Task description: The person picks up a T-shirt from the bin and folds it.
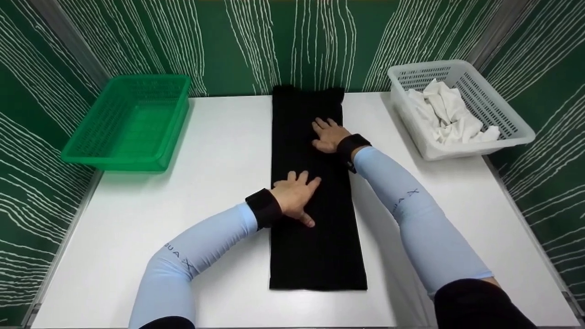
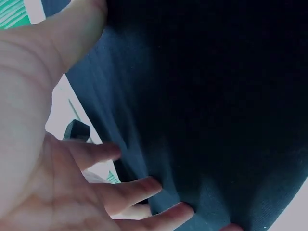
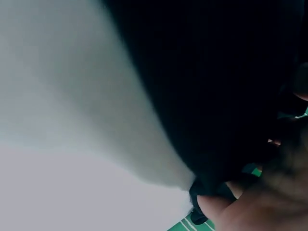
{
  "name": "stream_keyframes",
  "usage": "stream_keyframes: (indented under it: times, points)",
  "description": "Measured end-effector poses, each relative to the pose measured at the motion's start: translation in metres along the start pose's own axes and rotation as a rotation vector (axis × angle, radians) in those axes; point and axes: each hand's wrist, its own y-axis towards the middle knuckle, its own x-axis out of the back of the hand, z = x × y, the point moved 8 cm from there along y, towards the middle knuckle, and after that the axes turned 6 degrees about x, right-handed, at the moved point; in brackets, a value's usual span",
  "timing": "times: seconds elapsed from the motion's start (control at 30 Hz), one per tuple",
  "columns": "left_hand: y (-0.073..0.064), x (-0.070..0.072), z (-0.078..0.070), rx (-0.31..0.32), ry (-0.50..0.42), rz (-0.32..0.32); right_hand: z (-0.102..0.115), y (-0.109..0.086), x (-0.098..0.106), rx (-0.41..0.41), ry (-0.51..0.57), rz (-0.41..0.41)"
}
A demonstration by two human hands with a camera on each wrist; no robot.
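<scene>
A black cloth (image 1: pixel 315 256), folded into a long strip, lies lengthwise down the middle of the white table. My left hand (image 1: pixel 295 196) rests on its left half with fingers spread and thumb out to the side. Farther up the strip, near its right edge, my right hand (image 1: pixel 330 135) lies with fingers extended. In the left wrist view, fingertips touch the black fabric (image 2: pixel 202 106), which shows faint creases beside them. The right wrist view is dark and blurred; part of the hand (image 3: pixel 260 204) appears at lower right by the cloth.
A green plastic basket (image 1: pixel 167 146) stands at the back left of the white table (image 1: pixel 224 151). At the back right, a white basket (image 1: pixel 461 148) contains crumpled white cloth (image 1: pixel 450 112). Green walls with white streaks (image 1: pixel 311 45) enclose the back and sides.
</scene>
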Motion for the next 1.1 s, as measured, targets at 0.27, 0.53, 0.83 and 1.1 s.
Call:
stream_keyframes:
  times: [0.27,0.53,0.83,1.1]
  points:
    - [-0.028,-0.005,-0.012,-0.138,0.114,-0.153,0.019,-0.039,-0.004,0.203,-0.127,-0.295]
    - [-0.090,-0.028,-0.026,-0.505,0.074,-0.146,0.106,-0.175,-0.036,0.650,-0.111,-0.319]
    - [-0.128,-0.059,-0.021,-0.583,0.102,-0.040,0.128,-0.256,-0.087,0.867,-0.053,-0.166]
    - [-0.132,-0.066,-0.029,-0.565,0.201,-0.084,0.142,-0.278,-0.102,0.848,-0.221,-0.139]
